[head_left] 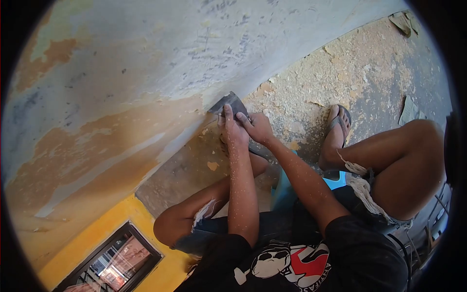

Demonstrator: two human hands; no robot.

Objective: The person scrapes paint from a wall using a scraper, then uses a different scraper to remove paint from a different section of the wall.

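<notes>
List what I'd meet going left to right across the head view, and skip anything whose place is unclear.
Dark-framed window, left knee, flat scraper, right hand, sandalled right foot, right knee.

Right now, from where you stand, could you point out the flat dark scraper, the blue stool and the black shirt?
Flat dark scraper (236, 103): head view, on the blade.
Blue stool (287, 192): head view, on its exposed side.
Black shirt (366, 250): head view, on plain cloth beside the print.
</notes>
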